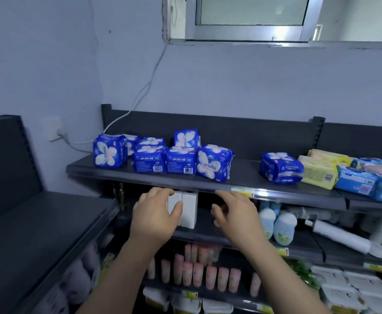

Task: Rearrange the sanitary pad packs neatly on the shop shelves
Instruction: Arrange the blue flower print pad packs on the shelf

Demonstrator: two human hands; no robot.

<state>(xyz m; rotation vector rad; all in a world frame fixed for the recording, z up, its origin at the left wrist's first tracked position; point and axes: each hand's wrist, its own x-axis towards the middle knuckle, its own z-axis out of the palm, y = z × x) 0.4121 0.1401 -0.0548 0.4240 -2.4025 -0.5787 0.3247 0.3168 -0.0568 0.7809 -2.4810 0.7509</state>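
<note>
At the far left, the side shelf (38,223) is dark and shows bare surface. On the top shelf (140,179), the blue pad packs (149,160) stand in a loose cluster at the left end. One is upright, two lie flat showing their barcodes, one sits on others behind, and the tilted pack (213,163) leans close to the front edge. They do not face the same way, so in my judgement this group is what needs tidying.

Below the front lip, the left hand (156,211) reaches into the second shelf (199,232). Its thumb presses the front of the white packs (189,209) and its fingers curl over the top of the left one, so it grips that pack, probably to pull it forward or straighten it. The low lip above leaves little room for lifting, so sliding seems easier.

The right hand (235,211) hovers just beside the white packs, with its fingers loosely bent and nothing visible in them. The dark space under it looks free, which gives room to shift the packs.

Further right on the top shelf there is a bare stretch, then a lone blue pack (280,167) touching the yellow packs (319,173). I think that stretch could take the cluster in one row.
</note>
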